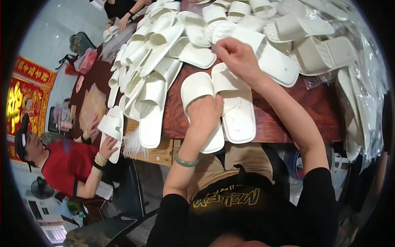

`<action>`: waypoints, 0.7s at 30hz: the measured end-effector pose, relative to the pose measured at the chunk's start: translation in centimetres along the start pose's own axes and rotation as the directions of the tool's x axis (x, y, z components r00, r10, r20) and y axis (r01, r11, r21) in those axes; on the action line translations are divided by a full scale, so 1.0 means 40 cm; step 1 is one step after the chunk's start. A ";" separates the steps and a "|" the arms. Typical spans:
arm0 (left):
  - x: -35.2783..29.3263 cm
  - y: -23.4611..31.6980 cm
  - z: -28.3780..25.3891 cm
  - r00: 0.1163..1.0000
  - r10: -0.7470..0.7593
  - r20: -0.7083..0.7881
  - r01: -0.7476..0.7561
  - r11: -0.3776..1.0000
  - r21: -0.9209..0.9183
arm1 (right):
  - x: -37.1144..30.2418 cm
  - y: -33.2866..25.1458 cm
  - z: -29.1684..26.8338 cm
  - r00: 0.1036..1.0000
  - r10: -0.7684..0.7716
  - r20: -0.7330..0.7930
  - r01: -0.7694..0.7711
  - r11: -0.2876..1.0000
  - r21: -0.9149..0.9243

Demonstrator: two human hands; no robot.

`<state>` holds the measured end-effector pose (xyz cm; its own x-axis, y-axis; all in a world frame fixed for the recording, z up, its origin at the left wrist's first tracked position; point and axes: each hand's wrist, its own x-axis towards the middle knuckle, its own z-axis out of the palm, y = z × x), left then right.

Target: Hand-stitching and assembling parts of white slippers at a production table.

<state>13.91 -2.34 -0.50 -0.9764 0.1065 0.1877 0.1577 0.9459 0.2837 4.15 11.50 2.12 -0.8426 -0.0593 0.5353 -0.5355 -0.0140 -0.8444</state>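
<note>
Two white slippers lie side by side at the near table edge, toes pointing away. My left hand [203, 111] reaches under the strap of the left slipper [197, 85]; its fingers are hidden inside and the thumb shows beside the strap, toward the other slipper. A green bangle is on that wrist. Over the toe of the right slipper [240, 125], my right hand [240, 59] is raised with fingers curled into a pinch. Whatever they pinch is too small to make out. Fine thread-like lines cross the right slipper's insole.
White slippers [166, 35] are heaped across the table's far and left sides. Clear plastic wrap [366, 78] covers more at the right. A bundle of white threads [135, 144] hangs at the left edge. A co-worker in red [68, 166] handles a slipper; another person's hand is far left.
</note>
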 end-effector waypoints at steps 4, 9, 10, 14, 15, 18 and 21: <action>0.001 0.031 0.009 1.000 0.011 0.021 -0.011 1.000 -0.005 | 0.051 0.014 -0.126 0.937 -0.258 -0.234 0.207 0.953 -0.222; -0.020 0.025 0.000 0.999 0.033 0.013 -0.033 0.999 -0.020 | 0.061 0.065 -0.199 0.886 -0.458 -0.067 0.288 0.659 -0.695; -0.027 0.021 -0.009 1.000 0.023 0.005 -0.023 1.000 -0.016 | 0.058 0.071 -0.194 0.861 -0.504 -0.062 0.306 0.611 -0.730; -0.069 -0.006 -0.077 0.998 0.041 0.048 -0.034 0.991 -0.126 | 0.041 0.092 -0.187 0.872 -0.486 -0.061 0.316 0.654 -0.687; -0.082 -0.014 -0.109 0.995 0.084 0.047 -0.075 0.983 -0.166 | 0.036 0.089 -0.197 0.879 -0.474 -0.053 0.323 0.673 -0.665; -0.093 -0.059 -0.239 0.918 0.395 -0.038 -0.372 0.890 0.262 | 0.039 0.107 -0.217 0.890 -0.418 -0.182 0.272 0.807 -0.524; -0.019 -0.153 -0.350 0.917 0.242 -0.316 -0.175 0.958 0.227 | 0.049 0.129 -0.241 0.953 -0.110 -0.283 0.053 0.978 -0.201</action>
<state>15.74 -12.50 10.78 -0.8108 0.2298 0.5384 0.2884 0.9571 0.0259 -0.83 20.93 -0.99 -0.7602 0.2275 0.6086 -0.5802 0.1839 -0.7934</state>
